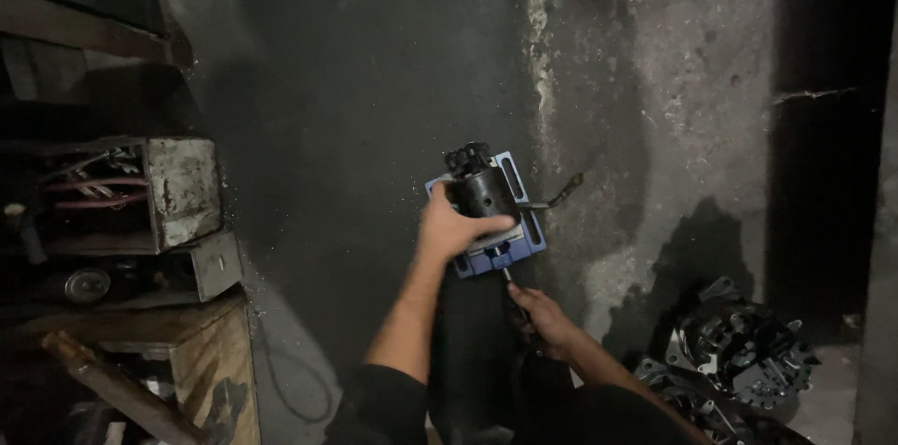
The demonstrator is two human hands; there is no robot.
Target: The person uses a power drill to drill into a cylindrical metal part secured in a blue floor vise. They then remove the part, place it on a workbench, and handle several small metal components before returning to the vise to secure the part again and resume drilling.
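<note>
Black-sleeved forearms reached down over the stained concrete floor (374, 108) in the head-camera view. The left hand (452, 228) was closed in a grip over a dark cylindrical motor part (484, 188) seated in a small blue vise (510, 248) on the floor, while the right hand (544, 319) was wrapped around the vise's screw handle (510, 278) just below. Clamping appeared to be the step in hand; more turns would need the part held steady. An alternator housing (739, 351) lay to the right, rusted metal boxes (182, 188) to the left.
</note>
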